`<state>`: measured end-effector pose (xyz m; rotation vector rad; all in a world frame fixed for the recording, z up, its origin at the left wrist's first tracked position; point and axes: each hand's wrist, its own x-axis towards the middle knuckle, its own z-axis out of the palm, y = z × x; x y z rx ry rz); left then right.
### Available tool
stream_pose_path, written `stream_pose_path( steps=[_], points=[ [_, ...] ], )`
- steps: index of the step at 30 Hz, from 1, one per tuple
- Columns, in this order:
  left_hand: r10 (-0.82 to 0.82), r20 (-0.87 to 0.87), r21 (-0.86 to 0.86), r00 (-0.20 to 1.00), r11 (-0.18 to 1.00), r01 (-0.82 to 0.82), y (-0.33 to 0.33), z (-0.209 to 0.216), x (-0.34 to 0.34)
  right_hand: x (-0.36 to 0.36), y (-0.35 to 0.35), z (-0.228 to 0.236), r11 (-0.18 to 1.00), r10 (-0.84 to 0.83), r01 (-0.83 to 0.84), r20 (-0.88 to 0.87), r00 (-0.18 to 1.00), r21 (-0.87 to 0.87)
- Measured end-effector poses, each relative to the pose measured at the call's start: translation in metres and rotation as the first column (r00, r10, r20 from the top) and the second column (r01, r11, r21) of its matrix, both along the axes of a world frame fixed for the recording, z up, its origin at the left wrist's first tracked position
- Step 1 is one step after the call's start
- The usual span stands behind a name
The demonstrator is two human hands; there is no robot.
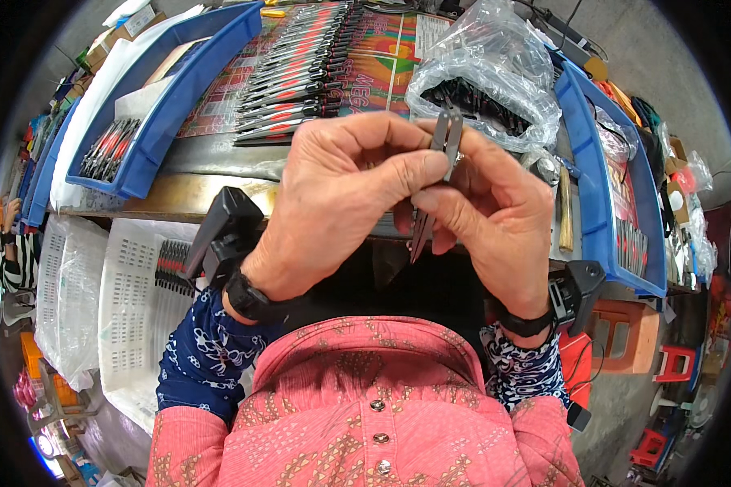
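Observation:
Above the near table edge, both of my hands hold a slim grey metal two-armed piece (pixel 446 132). Its two rounded arm ends point up and away, and a narrow tip shows below my fingers. My left hand (pixel 341 183) pinches it between thumb and forefinger from the left. From the other side, the thumb and fingers of my right hand (pixel 495 207) close on its middle and lower part. Fingers cover the middle of the piece, so its exact kind is unclear. Just beyond my left hand lies a long row of slim grey, black and red pieces (pixel 288 85).
A blue tray (pixel 158 134) with similar pieces stands at left, another blue tray (pixel 654 243) at right. An open clear plastic bag (pixel 495 65) holds dark parts. Beside it lies a wooden-handled hammer (pixel 566 207). A white basket (pixel 130 325) sits lower left.

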<state>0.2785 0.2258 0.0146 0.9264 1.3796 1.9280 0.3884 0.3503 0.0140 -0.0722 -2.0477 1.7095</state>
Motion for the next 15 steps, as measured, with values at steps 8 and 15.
stream_pose_path(
  steps=[8,15],
  points=[
    [0.058,-0.1,0.061,0.993,0.997,-0.052,0.008,0.007,-0.017,-0.023,0.014,0.008,0.999,0.046,-0.044,-0.045,0.998,0.03],
    [0.062,-0.126,0.067,0.99,0.996,-0.053,0.014,0.009,-0.028,-0.036,0.018,0.008,0.998,0.056,-0.055,-0.094,0.994,0.016]
  ],
)
